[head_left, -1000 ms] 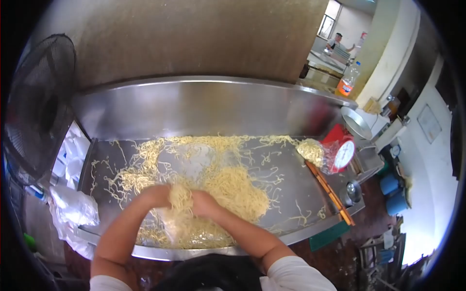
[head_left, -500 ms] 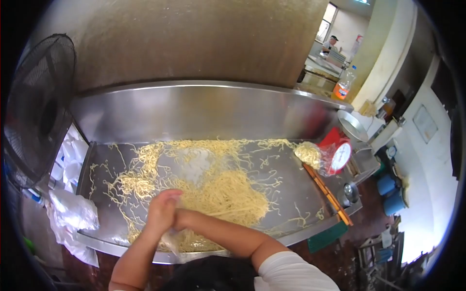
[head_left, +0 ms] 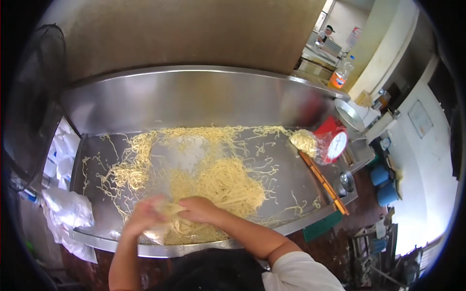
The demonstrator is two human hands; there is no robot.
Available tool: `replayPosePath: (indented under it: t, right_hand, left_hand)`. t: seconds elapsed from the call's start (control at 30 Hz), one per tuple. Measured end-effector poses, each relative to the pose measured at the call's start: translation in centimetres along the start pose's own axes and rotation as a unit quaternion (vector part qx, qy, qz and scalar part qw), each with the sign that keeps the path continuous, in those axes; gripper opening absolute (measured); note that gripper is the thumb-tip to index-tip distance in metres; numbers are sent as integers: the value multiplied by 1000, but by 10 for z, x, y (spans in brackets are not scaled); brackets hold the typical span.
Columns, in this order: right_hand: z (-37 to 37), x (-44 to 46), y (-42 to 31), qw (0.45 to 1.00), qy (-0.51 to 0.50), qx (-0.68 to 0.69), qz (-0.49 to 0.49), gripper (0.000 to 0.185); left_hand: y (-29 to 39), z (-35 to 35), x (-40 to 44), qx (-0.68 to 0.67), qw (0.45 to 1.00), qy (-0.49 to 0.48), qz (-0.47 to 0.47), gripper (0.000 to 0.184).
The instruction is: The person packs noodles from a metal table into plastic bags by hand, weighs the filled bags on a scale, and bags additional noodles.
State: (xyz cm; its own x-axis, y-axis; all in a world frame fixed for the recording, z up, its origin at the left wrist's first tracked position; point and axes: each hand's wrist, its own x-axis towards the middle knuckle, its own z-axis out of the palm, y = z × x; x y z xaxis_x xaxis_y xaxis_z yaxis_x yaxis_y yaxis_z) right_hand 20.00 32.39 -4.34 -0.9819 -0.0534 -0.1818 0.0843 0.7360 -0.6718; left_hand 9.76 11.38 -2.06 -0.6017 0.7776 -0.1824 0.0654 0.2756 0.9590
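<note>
A large heap of yellow noodles [head_left: 230, 186] lies on a metal work table [head_left: 286, 194], with loose strands around it. My right hand [head_left: 198, 209] is at the heap's near left side, its fingers closed on a bunch of noodles that sticks out toward the left. Beside it, my left hand [head_left: 144, 214] is smeared by motion near the end of that bunch; its grip cannot be made out. Under the left hand, close to the front edge, is a shiny clear patch that looks like a plastic bag [head_left: 156, 236], partly hidden.
A red dial scale [head_left: 336, 145] stands at the right, with a bag of noodles [head_left: 305, 141] beside it and wooden sticks [head_left: 323, 182] below. White plastic bags [head_left: 70, 208] hang at the left near a fan [head_left: 36, 102]. A person [head_left: 324, 35] is far back.
My hands were close together with the wrists overlapping; now they are apart side by side, and noodles show between them. The view has shifted slightly.
</note>
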Motion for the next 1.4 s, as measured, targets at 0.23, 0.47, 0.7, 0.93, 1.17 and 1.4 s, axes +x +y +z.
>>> replayPosePath:
  t: [0.23,0.47,0.7,0.93,1.17,1.4]
  right_hand:
    - [-49,-14,29,980,-173,92,16,35]
    - [-107,-59,110,962,114,124,214,38]
    - [-78,-24,39,954,127,-236,132,62]
    - [110,40,-34,969,124,-205,-54,70]
    - [27,56,-77,982,-41,165,-77,40]
    - [-58,9,-31,982,-188,13,-12,38]
  left_hand:
    - [-4,8,28,549,832,-57,-50,27]
    - [-21,-56,6,627,763,-23,-155,21]
    - [-30,-78,-20,562,799,11,-212,26]
    - [-32,-98,-45,443,887,20,-131,53]
    - [9,-37,-42,239,970,26,31,53]
    - [-6,-47,-18,519,851,8,-82,22]
